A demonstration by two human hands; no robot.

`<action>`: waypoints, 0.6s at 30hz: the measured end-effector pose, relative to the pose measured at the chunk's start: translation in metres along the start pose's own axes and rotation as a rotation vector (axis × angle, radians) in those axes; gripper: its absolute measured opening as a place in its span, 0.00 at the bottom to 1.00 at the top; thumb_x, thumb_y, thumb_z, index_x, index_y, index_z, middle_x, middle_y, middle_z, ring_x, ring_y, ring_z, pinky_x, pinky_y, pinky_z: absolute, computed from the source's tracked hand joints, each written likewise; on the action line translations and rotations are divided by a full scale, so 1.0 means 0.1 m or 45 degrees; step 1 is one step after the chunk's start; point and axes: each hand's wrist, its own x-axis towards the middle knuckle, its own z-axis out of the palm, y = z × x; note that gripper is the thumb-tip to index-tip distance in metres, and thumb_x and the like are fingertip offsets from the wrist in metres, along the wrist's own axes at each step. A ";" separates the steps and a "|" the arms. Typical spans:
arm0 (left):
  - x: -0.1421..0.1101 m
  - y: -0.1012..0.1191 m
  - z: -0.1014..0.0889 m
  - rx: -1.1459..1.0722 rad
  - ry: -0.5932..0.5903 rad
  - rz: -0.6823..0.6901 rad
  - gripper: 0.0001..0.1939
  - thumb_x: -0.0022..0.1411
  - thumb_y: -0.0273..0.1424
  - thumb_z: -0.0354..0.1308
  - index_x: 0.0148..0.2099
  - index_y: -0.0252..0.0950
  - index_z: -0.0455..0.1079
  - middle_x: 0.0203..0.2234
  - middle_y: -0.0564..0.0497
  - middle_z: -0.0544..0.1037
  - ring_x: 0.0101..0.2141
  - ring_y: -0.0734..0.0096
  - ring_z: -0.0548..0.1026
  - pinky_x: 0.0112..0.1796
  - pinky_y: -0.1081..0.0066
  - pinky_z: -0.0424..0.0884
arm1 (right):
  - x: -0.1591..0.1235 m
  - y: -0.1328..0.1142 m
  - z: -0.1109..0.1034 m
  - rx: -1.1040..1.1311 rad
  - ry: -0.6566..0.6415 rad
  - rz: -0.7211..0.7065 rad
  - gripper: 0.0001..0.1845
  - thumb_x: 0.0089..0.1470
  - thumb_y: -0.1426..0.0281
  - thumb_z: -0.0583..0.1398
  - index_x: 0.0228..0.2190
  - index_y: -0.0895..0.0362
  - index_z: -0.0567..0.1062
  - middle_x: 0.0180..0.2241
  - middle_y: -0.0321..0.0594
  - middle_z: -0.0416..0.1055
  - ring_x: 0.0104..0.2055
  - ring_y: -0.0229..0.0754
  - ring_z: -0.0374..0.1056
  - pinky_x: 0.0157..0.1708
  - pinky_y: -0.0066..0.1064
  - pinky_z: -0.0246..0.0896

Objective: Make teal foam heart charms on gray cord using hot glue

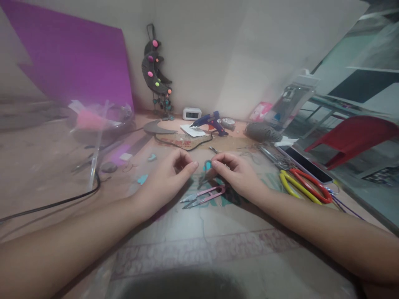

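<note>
Above the table, my right hand point(238, 172) pinches a small dark grey piece with a bright teal patch point(207, 166) between thumb and fingers. My left hand point(171, 174) is closed a short way to its left, thumb against the forefinger. Whatever its fingertips hold, if anything, is too small to name. Just below both hands lie pink-handled thread snips point(204, 196), blades pointing left. Small teal shapes, one a flat cutout point(142, 179) and one curved point(151, 157), rest left of my left hand.
A glue gun point(212, 123) stands at the back beside a white digital clock point(192, 113). Grey crescent ornament point(152, 70) hangs on the wall. To the right are scissors with red and yellow handles point(301, 187), a phone point(307, 164) and grey yarn point(262, 132). A black cable point(59, 205) crosses the left.
</note>
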 end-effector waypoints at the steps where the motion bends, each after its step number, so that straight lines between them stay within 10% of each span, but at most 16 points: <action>1: 0.00 0.00 0.00 0.003 -0.009 0.003 0.11 0.65 0.38 0.54 0.35 0.36 0.64 0.30 0.53 0.71 0.33 0.70 0.69 0.34 0.71 0.64 | 0.00 0.01 0.00 0.028 -0.008 0.012 0.12 0.58 0.60 0.59 0.31 0.57 0.71 0.28 0.37 0.75 0.28 0.37 0.70 0.30 0.29 0.67; 18: -0.02 0.04 0.00 0.119 -0.208 0.076 0.10 0.65 0.37 0.54 0.38 0.38 0.73 0.34 0.52 0.78 0.38 0.65 0.74 0.38 0.69 0.67 | -0.02 -0.03 0.01 -0.152 -0.003 -0.083 0.09 0.57 0.63 0.59 0.31 0.57 0.73 0.29 0.36 0.73 0.31 0.37 0.69 0.32 0.28 0.64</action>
